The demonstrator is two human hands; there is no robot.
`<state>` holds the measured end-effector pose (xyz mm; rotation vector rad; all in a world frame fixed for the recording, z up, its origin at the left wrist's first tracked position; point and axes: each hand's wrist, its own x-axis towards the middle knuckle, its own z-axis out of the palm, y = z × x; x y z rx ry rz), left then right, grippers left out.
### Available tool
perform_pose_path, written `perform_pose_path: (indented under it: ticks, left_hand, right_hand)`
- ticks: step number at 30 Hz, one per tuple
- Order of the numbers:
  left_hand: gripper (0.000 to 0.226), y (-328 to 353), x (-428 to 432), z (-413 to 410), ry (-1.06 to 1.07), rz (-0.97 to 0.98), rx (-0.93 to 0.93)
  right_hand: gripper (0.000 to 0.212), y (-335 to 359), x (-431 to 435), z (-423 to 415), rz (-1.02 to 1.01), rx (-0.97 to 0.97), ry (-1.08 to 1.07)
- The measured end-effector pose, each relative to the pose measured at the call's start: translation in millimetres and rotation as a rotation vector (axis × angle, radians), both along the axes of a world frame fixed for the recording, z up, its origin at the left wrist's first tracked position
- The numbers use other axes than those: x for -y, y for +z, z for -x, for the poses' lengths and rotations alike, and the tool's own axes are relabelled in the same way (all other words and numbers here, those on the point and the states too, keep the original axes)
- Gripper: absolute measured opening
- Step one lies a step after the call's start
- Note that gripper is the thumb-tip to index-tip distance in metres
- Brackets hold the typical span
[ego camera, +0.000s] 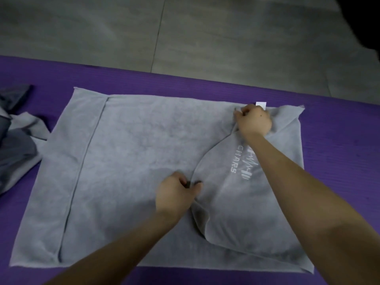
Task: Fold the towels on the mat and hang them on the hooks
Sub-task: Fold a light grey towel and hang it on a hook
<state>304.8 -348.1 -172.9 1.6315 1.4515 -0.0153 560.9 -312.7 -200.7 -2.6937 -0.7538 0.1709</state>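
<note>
A light grey towel [131, 161] lies spread on the purple mat [339, 140], its left part doubled over along a straight fold line. The towel's right end, with white lettering on it, is turned over toward the middle as a curved flap. My left hand [176, 194] pinches the flap's near edge at the towel's middle. My right hand [254, 120] grips the flap's far edge near the towel's far right corner, beside a small white label [261, 104].
A crumpled heap of darker grey towels [14, 136] lies on the mat at the left edge. Beyond the mat is grey tiled floor [185, 33]. A dark shape fills the top right corner [364, 21]. No hooks are in view.
</note>
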Motion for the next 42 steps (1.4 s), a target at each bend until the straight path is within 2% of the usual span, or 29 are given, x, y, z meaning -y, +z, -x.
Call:
perform_pose_path:
  ticks: [3,6,10,13,17,22,27,31,37,42]
  left_hand:
    - [0.028,0.1,-0.1,-3.0,-0.038,-0.033,-0.019]
    - [0.017,-2.4,-3.1,1.4,-0.03,0.061,0.034]
    - [0.025,11.0,1.3,11.7,0.041,0.227,0.16]
    - [0.018,37.1,6.7,17.9,0.072,0.346,0.319]
    - [0.01,86.9,1.7,40.6,0.071,0.406,0.477]
    - [0.006,131.3,-28.5,107.0,0.168,0.415,0.519]
    - [0.012,144.1,-53.6,176.2,0.268,0.381,0.552]
    - [0.018,121.7,-70.0,223.5,0.396,0.29,0.488]
    - [0.008,73.6,-86.0,270.9,0.65,0.303,0.529]
    - [0.005,22.5,-96.6,290.0,0.776,0.133,0.404]
  right_hand:
    - [0.03,3.3,7.1,-4.5,-0.097,-0.025,-0.025]
    - [0.037,15.9,13.2,-6.5,-0.197,-0.012,-0.076]
    - [0.034,39.8,17.8,-9.0,-0.381,-0.081,-0.076]
    - [0.042,65.7,7.9,-7.2,-0.531,-0.161,-0.033]
    - [0.04,123.9,-15.5,10.9,-0.631,-0.306,0.021]
    - [0.043,184.6,-74.3,61.4,-0.632,-0.453,0.082]
    - [0.036,203.3,-142.3,140.3,-0.582,-0.576,0.129]
    - [0.032,175.6,-183.5,200.2,-0.509,-0.613,0.137]
    - [0.04,119.9,-220.7,264.2,-0.518,-0.632,0.103]
    - [0.043,86.2,-238.6,299.1,-0.464,-0.684,0.115]
